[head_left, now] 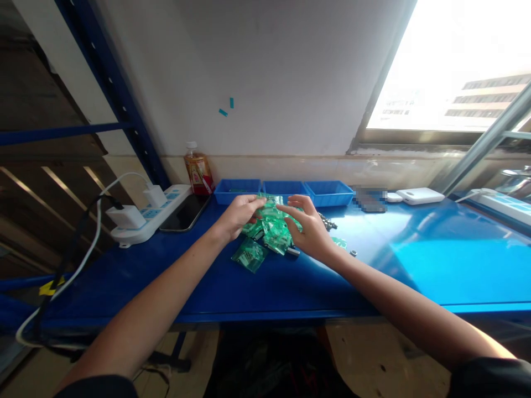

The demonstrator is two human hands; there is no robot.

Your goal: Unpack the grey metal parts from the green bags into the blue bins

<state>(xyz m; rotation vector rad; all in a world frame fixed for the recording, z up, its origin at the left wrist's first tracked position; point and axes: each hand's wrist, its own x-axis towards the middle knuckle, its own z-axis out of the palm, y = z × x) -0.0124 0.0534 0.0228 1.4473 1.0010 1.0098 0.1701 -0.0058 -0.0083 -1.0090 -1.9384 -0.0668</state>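
A pile of small green-tinted plastic packets lies on the blue table, with small parts showing inside some of them. My left hand is closed on one green packet and holds it above the pile by its left side. Over the right part of the pile, my right hand has its fingers apart, with the fingertips close to that packet and nothing gripped. Nearer to me lies a single flat packet. Dark metal parts are partly hidden behind my right hand.
Three blue bins stand in a row against the wall. A drink bottle, a dark phone and a power strip with cables are at left. A white device sits at right. The table's front edge faces me.
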